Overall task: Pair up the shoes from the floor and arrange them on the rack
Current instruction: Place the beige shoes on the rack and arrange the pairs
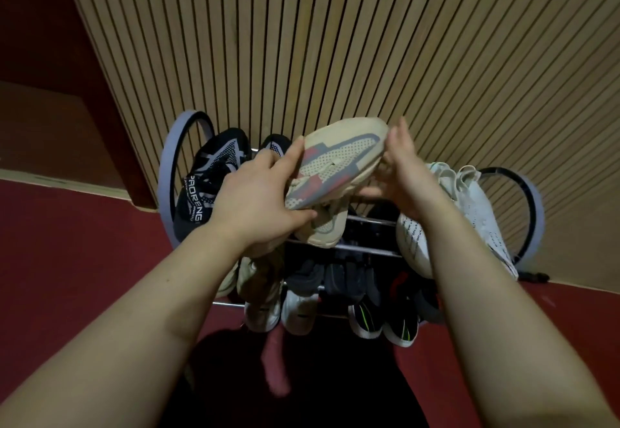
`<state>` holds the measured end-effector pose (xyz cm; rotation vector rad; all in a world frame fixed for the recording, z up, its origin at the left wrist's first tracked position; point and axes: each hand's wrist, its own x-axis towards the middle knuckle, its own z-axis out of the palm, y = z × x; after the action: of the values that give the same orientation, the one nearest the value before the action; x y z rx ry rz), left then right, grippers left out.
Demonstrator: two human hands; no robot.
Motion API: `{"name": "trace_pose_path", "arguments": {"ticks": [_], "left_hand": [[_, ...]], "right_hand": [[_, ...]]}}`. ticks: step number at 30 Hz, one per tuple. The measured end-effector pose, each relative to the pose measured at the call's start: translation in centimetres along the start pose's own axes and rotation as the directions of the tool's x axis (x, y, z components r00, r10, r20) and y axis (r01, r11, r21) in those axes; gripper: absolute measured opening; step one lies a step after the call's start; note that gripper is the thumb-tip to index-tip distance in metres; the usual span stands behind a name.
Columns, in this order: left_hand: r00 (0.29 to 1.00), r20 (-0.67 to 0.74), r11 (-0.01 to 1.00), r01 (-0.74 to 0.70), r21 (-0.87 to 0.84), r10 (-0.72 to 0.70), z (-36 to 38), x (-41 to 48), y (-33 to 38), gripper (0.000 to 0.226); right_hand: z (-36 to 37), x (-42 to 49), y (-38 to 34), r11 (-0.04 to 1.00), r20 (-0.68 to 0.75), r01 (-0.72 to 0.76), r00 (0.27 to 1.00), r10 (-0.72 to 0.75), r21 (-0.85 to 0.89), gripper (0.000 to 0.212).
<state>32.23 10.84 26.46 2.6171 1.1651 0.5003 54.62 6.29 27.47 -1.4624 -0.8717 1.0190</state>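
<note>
- Head view, looking steeply down: both forearms reach in from the bottom edge, cut off below the elbows.
- The left hand (261, 192) grips the beige sneaker (339, 159) at one end, thumb on its upper side and fingers curled underneath. The fingertips are partly hidden by the shoe.
- The right hand (411, 176) holds the other end, thumb tucked beneath and fingers lying up along the rounded tip. Its palm side faces away, so the exact contact cannot be seen.
- The beige sneaker, with grey and pink stripes, is held tilted in the air over the middle of the top tier of the rack (169, 172).
- A second beige sneaker (323, 231) lies just below it on the top rails, mostly covered by the held shoe and the left hand.
- Black sneakers (214, 172) with white lettering sit at the left of the top tier. The far one shows only its toe behind the left hand.
- White sneakers (469, 206) sit at the right, partly blocked by the right forearm.
- The lower tiers are dim: pale shoes (250, 276), dark shoes (339, 280) and black shoes with green stripes (369, 320) are hard to tell apart.
- A blurred pinkish shape (275, 367) shows in the dark patch at the bottom. What it is cannot be told.
</note>
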Motion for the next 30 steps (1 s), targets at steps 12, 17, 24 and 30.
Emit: {"name": "trace_pose_path", "arguments": {"ticks": [12, 17, 24, 30], "left_hand": [[0.958, 0.287, 0.924, 0.123, -0.362, -0.015, -1.4, -0.6, -1.9, 0.116], [0.978, 0.181, 0.886, 0.174, -0.430, -0.104, -0.7, -0.7, -1.1, 0.110], [0.970, 0.110, 0.867, 0.244, -0.435, -0.218, -0.5, -0.3, -3.0, 0.129], [0.945, -0.015, 0.851, 0.288, -0.440, -0.328, -1.7, -0.5, -4.7, 0.105]], "right_hand": [[2.6, 2.1, 0.8, 0.971, 0.102, 0.002, 0.994, -0.027, 0.239, 0.059], [4.2, 2.6, 1.4, 0.990, 0.005, -0.013, 1.000, 0.012, 0.142, 0.048], [4.1, 2.8, 4.2, 0.948, -0.349, -0.140, 0.937, 0.032, -0.287, 0.066], [8.8, 2.6, 3.7, 0.536, -0.216, -0.334, 0.938, 0.272, -0.776, 0.106]]}}
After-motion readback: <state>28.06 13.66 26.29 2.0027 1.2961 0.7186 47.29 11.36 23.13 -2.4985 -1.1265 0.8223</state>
